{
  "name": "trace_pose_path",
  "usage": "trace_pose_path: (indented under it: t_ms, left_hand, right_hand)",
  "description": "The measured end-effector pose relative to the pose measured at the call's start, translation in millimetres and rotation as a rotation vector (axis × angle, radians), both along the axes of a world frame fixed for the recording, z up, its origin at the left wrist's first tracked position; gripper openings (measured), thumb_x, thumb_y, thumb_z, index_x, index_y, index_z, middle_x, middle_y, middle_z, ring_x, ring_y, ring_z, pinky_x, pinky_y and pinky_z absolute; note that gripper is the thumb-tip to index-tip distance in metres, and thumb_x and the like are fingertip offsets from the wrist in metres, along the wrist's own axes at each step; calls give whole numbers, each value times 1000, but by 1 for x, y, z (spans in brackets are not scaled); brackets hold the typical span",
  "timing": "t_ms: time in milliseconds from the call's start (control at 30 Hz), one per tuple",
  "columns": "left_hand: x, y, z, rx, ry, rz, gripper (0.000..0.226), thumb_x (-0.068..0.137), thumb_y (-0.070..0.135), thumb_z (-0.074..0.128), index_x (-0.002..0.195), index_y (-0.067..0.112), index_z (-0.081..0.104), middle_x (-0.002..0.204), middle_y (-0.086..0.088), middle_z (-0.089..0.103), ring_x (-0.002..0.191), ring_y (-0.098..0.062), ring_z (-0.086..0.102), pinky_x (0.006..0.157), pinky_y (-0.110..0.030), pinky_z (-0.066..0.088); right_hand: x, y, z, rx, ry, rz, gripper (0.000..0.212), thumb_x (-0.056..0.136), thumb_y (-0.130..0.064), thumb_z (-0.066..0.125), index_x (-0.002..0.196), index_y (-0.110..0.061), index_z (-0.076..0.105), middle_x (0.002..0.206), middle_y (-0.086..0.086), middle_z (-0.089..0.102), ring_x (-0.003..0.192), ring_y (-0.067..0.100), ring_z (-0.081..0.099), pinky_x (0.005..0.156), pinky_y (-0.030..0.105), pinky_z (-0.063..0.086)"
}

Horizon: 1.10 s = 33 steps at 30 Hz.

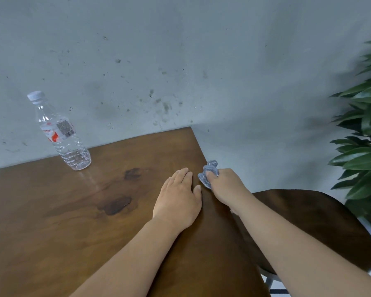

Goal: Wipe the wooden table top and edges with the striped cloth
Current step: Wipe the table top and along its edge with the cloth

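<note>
Right hand [227, 187], cloth [208, 172], table [51, 232] edge

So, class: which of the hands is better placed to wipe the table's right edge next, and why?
The right hand: it already grips the bunched striped cloth at the table's right edge. The left hand lies flat on the top, holding nothing.

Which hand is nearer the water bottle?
Left. The left hand lies flat on the table top, right of and nearer the camera than the water bottle. The right hand is farther right, at the table edge, clutching the cloth.
</note>
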State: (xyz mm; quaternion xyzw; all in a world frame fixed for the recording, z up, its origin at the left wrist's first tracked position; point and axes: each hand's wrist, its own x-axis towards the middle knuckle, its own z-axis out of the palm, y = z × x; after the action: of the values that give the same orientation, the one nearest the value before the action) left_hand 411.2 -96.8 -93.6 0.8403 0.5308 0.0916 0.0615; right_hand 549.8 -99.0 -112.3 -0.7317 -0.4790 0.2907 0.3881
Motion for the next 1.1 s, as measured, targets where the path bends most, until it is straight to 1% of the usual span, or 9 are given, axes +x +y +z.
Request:
trace_pose_path:
  t_ms: [67, 200, 300, 367, 433, 567, 767, 967, 1100]
  left_hand:
    - [-1, -6, -1, 2, 4, -10, 57, 102, 43, 24, 152, 19, 17, 160, 5, 11, 147, -10, 6, 121, -30, 8]
    - [-2, -8, -1, 4, -7, -14, 56, 102, 42, 23, 153, 19, 16, 160, 5, 10, 147, -10, 5, 121, -30, 6]
    - [-1, -6, -2, 22, -12, -20, 55, 103, 41, 22, 152, 18, 17, 160, 4, 12, 147, -11, 7, 120, -29, 6]
    - [-1, -5, -3, 36, -35, -18, 54, 103, 39, 23, 152, 17, 20, 159, 4, 16, 146, -11, 9, 119, -28, 7]
    - [-1, -5, -3, 42, -51, -19, 53, 103, 39, 24, 151, 17, 23, 158, 4, 19, 146, -11, 12, 119, -28, 8]
    - [-1, -6, -1, 32, -52, -20, 53, 102, 39, 25, 151, 16, 25, 158, 3, 21, 146, -12, 14, 120, -29, 10]
    - [-6, -12, 0, -3, -38, -42, 57, 101, 42, 26, 151, 15, 22, 159, 3, 16, 147, -12, 10, 120, -30, 8]
    - [-9, -23, -4, 27, 3, -90, 58, 102, 43, 21, 152, 14, 17, 160, 0, 13, 147, -13, 7, 121, -32, 8]
    - [-8, -22, -2, 21, -24, -88, 56, 102, 41, 21, 152, 14, 17, 160, 1, 13, 147, -13, 7, 121, -32, 8]
  right_hand:
    - [-1, -14, -2, 7, -24, 7, 37, 102, -33, 40, 101, -7, 67, 93, 11, 65, 81, 19, 58, 59, 24, 37]
    - [-3, -27, 1, -11, -34, 8, 36, 103, -34, 40, 100, -10, 66, 93, 9, 66, 76, 14, 56, 58, 20, 37]
    - [-3, -23, 6, -34, -15, -7, 34, 103, -34, 42, 94, -10, 65, 83, 5, 62, 69, 10, 52, 55, 23, 34]
    - [-4, -15, 8, -42, 2, -24, 32, 102, -33, 43, 94, -10, 64, 77, 2, 57, 69, 12, 51, 54, 24, 33]
    - [-5, -4, 11, -49, 31, -41, 32, 100, -33, 44, 98, -8, 65, 81, 4, 57, 75, 17, 52, 55, 25, 33]
    - [-6, 8, 15, -98, 54, -71, 38, 100, -36, 45, 113, -6, 64, 99, 9, 61, 87, 23, 56, 63, 28, 37]
    - [-8, -16, 15, -101, 52, -70, 39, 101, -38, 44, 117, -10, 64, 103, 8, 63, 90, 21, 57, 66, 28, 38]
    - [-9, -45, 7, -99, -20, -44, 40, 103, -40, 38, 109, -12, 66, 96, 4, 63, 80, 12, 55, 62, 23, 37]
    - [-9, -39, 9, -112, 0, -64, 37, 102, -37, 41, 105, -10, 66, 87, 3, 60, 74, 12, 52, 58, 23, 34]
